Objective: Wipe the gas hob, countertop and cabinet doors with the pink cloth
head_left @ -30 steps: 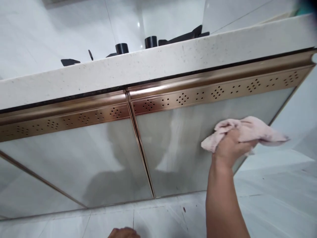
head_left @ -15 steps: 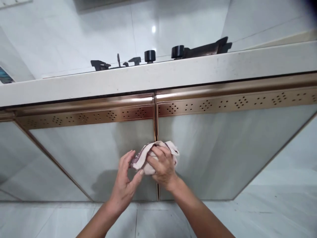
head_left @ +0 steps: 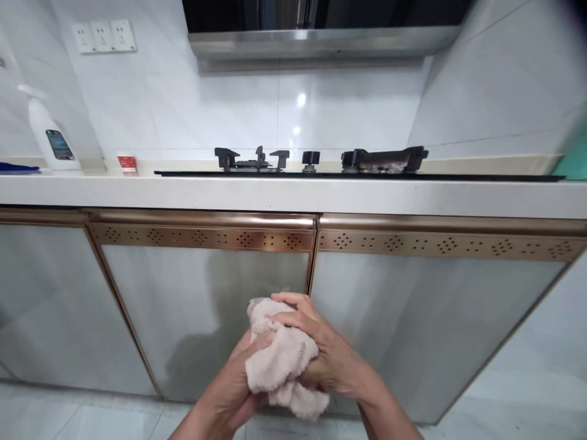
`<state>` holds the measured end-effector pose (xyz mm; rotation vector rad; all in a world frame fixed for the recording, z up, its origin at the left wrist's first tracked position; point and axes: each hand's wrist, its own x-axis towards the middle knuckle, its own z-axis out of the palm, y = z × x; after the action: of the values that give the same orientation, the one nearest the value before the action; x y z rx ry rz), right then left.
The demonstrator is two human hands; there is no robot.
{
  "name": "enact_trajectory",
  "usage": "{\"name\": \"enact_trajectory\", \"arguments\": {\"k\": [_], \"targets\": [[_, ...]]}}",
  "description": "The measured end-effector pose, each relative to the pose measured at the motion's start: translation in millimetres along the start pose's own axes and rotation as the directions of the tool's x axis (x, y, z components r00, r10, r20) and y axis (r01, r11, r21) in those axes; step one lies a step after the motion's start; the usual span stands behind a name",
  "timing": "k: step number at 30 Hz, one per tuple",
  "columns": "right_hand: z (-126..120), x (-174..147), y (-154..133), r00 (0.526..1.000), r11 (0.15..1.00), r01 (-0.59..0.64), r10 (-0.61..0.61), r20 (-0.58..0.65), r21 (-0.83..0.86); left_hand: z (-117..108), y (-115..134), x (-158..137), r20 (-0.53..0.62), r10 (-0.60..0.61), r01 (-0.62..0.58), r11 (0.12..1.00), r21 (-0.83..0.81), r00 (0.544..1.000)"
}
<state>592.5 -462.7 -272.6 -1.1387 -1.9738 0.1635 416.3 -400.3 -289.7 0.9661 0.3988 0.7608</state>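
A pale pink, fluffy cloth [head_left: 282, 360] is bunched up between my two hands, low in front of the cabinet doors. My left hand [head_left: 241, 373] grips it from the left, its fingers partly covered by the folds. From the right, my right hand [head_left: 321, 348] wraps round the cloth with its fingers over the top. One end of the cloth hangs down below my hands. Behind them are the pale panels of the left cabinet door [head_left: 160, 305] and the right cabinet door [head_left: 435, 330], in bronze-coloured frames.
Above runs a white countertop edge [head_left: 275, 194] with a gas stove [head_left: 257, 164] on it and a range hood [head_left: 321, 43] overhead. A white spray bottle [head_left: 48, 134] and a small red and white box [head_left: 127, 165] stand at left.
The view has tilted up, bringing the hood and spray bottle into sight. My hands have come together and turned the cloth, leaving its fluffy side outward; they now sit lower in view.
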Motion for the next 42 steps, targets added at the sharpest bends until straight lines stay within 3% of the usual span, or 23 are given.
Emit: {"name": "enact_trajectory", "arguments": {"k": [2, 4, 5, 6, 8, 9, 10, 11, 12, 13, 15, 19, 24, 27, 29, 32, 34, 38, 40, 42], "targets": [[-17, -5, -3, 0.996, 0.991, -0.052, 0.043, -0.075, -0.124, 4, 16, -2, -0.081, 0.096, -0.091, 0.993, 0.073, 0.992], [-37, -13, -4, 0.955, 0.978, -0.104, 0.048, -0.291, -0.183, 9, 41, -2, -0.194, 0.325, -0.276, 0.931, 0.239, 0.926], [-47, -18, -3, 0.901, 0.976, -0.126, 0.037, -0.433, -0.179, 13, 55, 0, -0.214, 0.489, -0.401, 0.846, 0.351, 0.845], [-55, -22, -2, 0.82, 0.977, -0.141, 0.025, -0.572, -0.16, 19, 71, 2, -0.182, 0.656, -0.522, 0.712, 0.469, 0.732], [-66, -27, 3, 0.592, 0.984, -0.144, 0.004, -0.806, -0.1, 34, 102, 11, 0.013, 0.894, -0.673, 0.327, 0.664, 0.447], [-69, -27, 5, 0.475, 0.988, -0.14, 0.007, -0.88, -0.068, 44, 116, 19, 0.147, 0.942, -0.677, 0.104, 0.728, 0.303], [-71, -27, 8, 0.378, 0.99, -0.134, 0.012, -0.926, -0.042, 53, 128, 27, 0.284, 0.94, -0.632, -0.105, 0.768, 0.188], [-71, -27, 9, 0.31, 0.992, -0.126, 0.015, -0.951, -0.025, 63, 138, 38, 0.407, 0.905, -0.553, -0.279, 0.785, 0.12], [-70, -26, 11, 0.269, 0.993, -0.117, 0.018, -0.963, -0.015, 72, 144, 49, 0.507, 0.857, -0.463, -0.415, 0.784, 0.09], [-69, -25, 11, 0.248, 0.994, -0.108, 0.015, -0.969, -0.012, 80, 148, 61, 0.584, 0.808, -0.377, -0.517, 0.769, 0.082], [-65, -23, 9, 0.25, 0.995, -0.093, -0.011, -0.968, -0.036, 93, 148, 83, 0.676, 0.728, -0.245, -0.638, 0.73, 0.118], [-55, -15, -8, 0.33, 0.986, -0.066, -0.125, -0.936, -0.154, 115, 131, 103, 0.714, 0.678, -0.139, -0.701, 0.7, 0.175], [-57, 31, -28, 0.362, 0.918, 0.242, -0.386, -0.849, -0.314, 149, 106, 100, 0.762, 0.602, -0.192, -0.74, 0.645, 0.238], [-68, 68, -22, 0.486, 0.871, 0.17, -0.481, -0.73, -0.461, 157, 108, 96, 0.737, 0.605, -0.33, -0.66, 0.675, 0.3], [-76, 86, -15, 0.575, 0.802, 0.076, -0.52, -0.631, -0.592, 148, 122, 90, 0.749, 0.566, -0.457, -0.596, 0.66, 0.343], [-84, 102, -13, 0.665, 0.682, -0.048, -0.523, -0.533, -0.73, 112, 159, 77, 0.833, 0.445, -0.556, -0.621, 0.552, 0.329], [-86, 108, -21, 0.707, 0.624, -0.124, -0.49, -0.51, -0.772, 78, 186, 70, 0.811, 0.481, -0.481, -0.653, 0.585, 0.334], [-86, 122, -53, 0.798, 0.574, -0.141, -0.417, -0.436, -0.807, 20, 224, 67, 0.659, 0.623, -0.246, -0.62, 0.745, 0.423], [-82, 134, -69, 0.84, 0.562, -0.096, -0.397, -0.369, -0.822, 6, 230, 70, 0.599, 0.67, -0.166, -0.595, 0.787, 0.439], [-78, 147, -79, 0.873, 0.537, -0.044, -0.39, -0.294, -0.843, 4, 229, 73, 0.554, 0.717, -0.118, -0.563, 0.818, 0.424]]}}
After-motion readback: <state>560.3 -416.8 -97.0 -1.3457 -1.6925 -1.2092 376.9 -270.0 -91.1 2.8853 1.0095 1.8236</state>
